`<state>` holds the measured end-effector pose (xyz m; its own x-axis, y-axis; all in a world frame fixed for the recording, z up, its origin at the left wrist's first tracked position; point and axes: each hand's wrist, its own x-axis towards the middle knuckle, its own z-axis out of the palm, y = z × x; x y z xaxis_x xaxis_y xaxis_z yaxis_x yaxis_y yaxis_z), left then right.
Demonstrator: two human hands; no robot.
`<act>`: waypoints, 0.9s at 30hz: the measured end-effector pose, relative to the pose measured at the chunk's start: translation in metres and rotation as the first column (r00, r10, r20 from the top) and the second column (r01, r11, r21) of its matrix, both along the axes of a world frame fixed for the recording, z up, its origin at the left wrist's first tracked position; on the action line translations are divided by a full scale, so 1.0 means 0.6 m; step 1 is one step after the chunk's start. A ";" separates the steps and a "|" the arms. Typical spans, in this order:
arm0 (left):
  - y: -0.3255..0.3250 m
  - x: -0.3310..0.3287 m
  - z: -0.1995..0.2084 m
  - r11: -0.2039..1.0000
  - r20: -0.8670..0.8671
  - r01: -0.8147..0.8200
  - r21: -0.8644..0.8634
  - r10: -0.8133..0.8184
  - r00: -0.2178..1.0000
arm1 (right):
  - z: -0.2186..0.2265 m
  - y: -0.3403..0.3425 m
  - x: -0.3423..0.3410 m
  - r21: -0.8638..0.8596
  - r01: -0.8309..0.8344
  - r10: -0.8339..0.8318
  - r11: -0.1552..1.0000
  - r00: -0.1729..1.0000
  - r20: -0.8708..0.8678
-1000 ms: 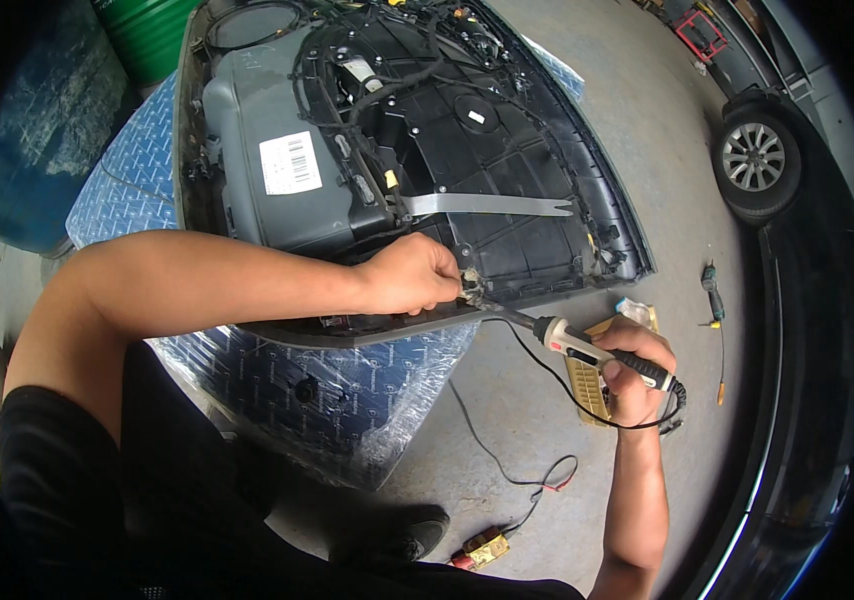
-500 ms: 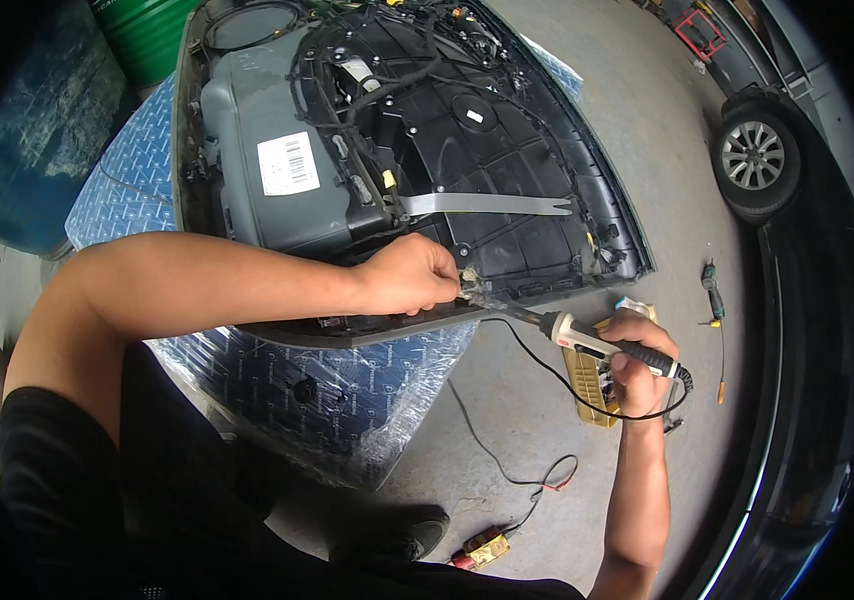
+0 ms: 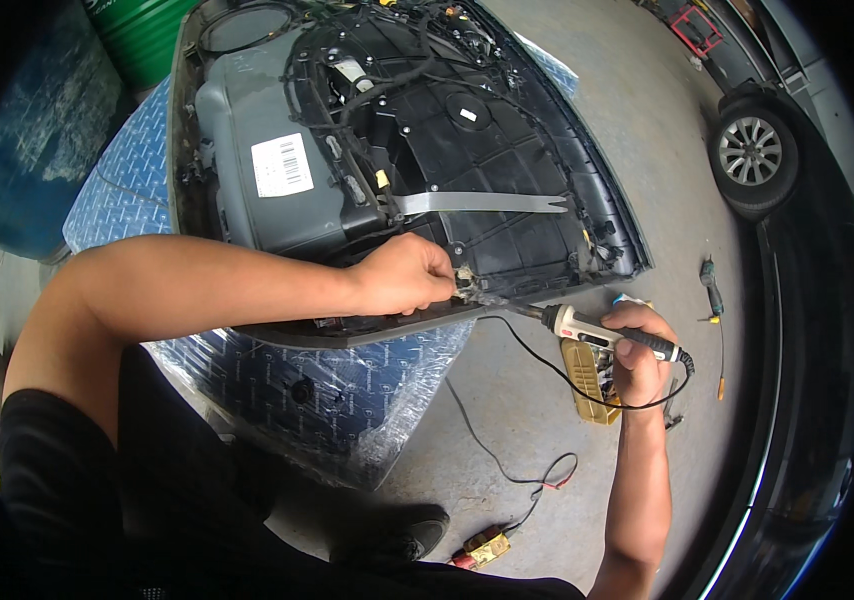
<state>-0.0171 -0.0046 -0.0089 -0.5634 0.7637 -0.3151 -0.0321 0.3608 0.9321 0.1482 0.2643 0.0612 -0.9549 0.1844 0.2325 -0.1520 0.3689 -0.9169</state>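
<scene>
Right hand (image 3: 644, 372) | soldering iron (image 3: 589, 330) | apparently drawn slightly back, held flatter

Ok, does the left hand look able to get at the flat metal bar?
Probably yes: the left hand is close by, and most of the metal bar lies uncovered on the black panel. Its fingers are at the panel's near edge, though, so they would likely need to leave that spot.

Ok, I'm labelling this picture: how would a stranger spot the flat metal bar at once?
Find the big black-and-grey panel, then the left hand near its lower edge. Above and right of that hand, a flat bar lies sideways; its silver metal and forked right end set it apart from the dark plastic around it.
</scene>
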 end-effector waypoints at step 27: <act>0.004 0.009 0.010 0.996 0.006 -0.066 -0.059 0.067 0.998 | -0.016 -0.018 0.015 -0.262 0.270 -0.264 0.927 0.963 0.056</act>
